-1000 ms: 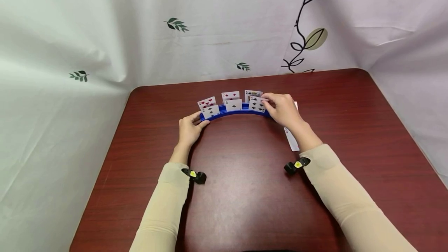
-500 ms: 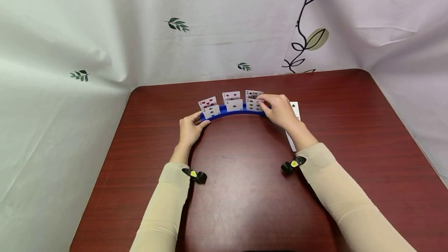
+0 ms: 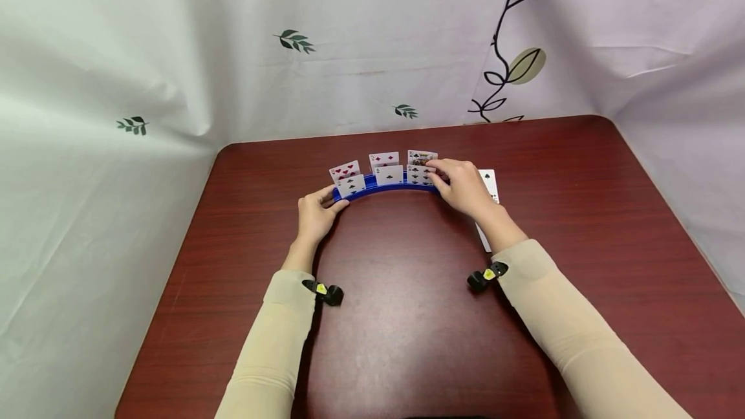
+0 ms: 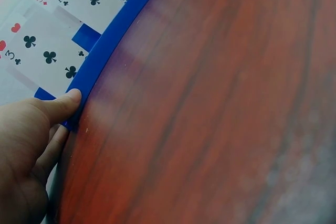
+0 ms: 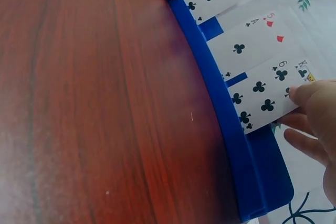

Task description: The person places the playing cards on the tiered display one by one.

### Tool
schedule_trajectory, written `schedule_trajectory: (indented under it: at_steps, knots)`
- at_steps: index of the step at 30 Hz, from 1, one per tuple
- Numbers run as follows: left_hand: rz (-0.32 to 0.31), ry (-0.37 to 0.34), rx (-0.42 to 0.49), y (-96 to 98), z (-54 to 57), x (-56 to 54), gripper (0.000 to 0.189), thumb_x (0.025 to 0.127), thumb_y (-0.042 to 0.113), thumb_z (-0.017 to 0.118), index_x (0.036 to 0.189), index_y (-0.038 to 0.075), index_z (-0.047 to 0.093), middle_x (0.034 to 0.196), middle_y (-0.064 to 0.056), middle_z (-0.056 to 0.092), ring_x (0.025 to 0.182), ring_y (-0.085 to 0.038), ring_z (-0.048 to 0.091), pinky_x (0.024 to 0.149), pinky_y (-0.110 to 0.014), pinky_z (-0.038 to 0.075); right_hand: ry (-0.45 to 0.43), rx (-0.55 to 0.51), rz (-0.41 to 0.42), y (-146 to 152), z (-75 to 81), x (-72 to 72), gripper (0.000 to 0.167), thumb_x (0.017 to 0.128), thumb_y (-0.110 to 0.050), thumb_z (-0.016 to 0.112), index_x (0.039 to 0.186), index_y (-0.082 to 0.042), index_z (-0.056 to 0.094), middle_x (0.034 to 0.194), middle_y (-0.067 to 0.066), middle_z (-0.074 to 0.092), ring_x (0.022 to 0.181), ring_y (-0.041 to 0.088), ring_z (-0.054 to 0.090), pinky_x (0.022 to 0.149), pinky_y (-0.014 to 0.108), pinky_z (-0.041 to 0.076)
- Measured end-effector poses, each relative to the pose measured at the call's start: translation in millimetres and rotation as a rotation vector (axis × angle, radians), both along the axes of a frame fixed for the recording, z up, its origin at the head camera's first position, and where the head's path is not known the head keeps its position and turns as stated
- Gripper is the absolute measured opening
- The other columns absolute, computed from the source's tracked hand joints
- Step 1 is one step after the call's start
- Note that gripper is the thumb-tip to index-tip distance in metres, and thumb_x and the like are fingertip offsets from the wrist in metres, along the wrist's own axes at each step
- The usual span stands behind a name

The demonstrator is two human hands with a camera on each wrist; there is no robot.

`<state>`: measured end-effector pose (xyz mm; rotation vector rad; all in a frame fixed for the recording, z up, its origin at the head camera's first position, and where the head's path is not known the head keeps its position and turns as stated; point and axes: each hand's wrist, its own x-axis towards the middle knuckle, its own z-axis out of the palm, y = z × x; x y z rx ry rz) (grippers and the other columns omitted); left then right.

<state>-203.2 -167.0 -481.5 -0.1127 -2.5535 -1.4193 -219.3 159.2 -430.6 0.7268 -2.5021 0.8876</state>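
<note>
My left hand (image 3: 314,217) grips the left end of a curved blue card holder (image 4: 118,30), thumb on its front edge. At the holder's right part, my right hand (image 3: 465,189) pinches the six of clubs (image 5: 268,95) by its upper right side, thumb in front and fingers behind. That card's lower edge sits in the front slot. The ace of clubs (image 3: 388,175) and three of clubs (image 3: 351,187) stand in the same row. Behind them are the king of clubs (image 3: 420,156), five of diamonds (image 3: 383,160) and a hearts card (image 3: 346,170), each partly covered.
White playing cards (image 3: 487,180) lie on the brown table (image 3: 396,290) to the holder's right, partly hidden by my right wrist. A pale curtain (image 3: 349,83) with leaf prints hangs behind the table's far edge.
My right hand has moved slightly left with the six of clubs, which went from tilted to level in the front row before the king. My left hand has stayed on the holder.
</note>
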Motion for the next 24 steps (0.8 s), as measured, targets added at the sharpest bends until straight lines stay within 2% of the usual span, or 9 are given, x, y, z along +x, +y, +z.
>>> schedule_trajectory:
  at_steps: [10,17,24]
  knots:
    - [0.016,-0.002,-0.021,0.0,-1.5,-0.5,0.045,0.085,0.011,0.082,0.127,0.000,0.070,0.114,-0.024,0.071,0.102,-0.031,0.072,0.085,-0.039,0.059,0.104,-0.066,-0.020,8.8,0.2,5.0,0.021,0.092,-0.007,0.074,0.111,0.001,0.075,0.108,0.016,0.075,0.091,0.031,0.073,0.078,0.048,0.059]
    - [0.015,-0.004,-0.024,-0.4,-0.8,-0.6,0.045,0.086,0.012,0.082,0.128,0.001,0.070,0.114,-0.023,0.071,0.103,-0.030,0.072,0.086,-0.038,0.059,0.116,-0.081,-0.030,21.3,3.1,4.6,0.015,0.090,-0.006,0.075,0.104,-0.001,0.075,0.100,0.014,0.075,0.081,0.029,0.070,0.070,0.047,0.057]
    - [0.022,-0.003,-0.037,-0.3,-1.0,-0.3,0.046,0.086,0.012,0.083,0.128,0.001,0.069,0.115,-0.024,0.071,0.103,-0.032,0.072,0.086,-0.039,0.059,0.129,-0.093,-0.031,35.5,4.1,4.2,0.017,0.088,-0.006,0.077,0.103,0.002,0.074,0.099,0.015,0.075,0.082,0.031,0.071,0.071,0.047,0.057]
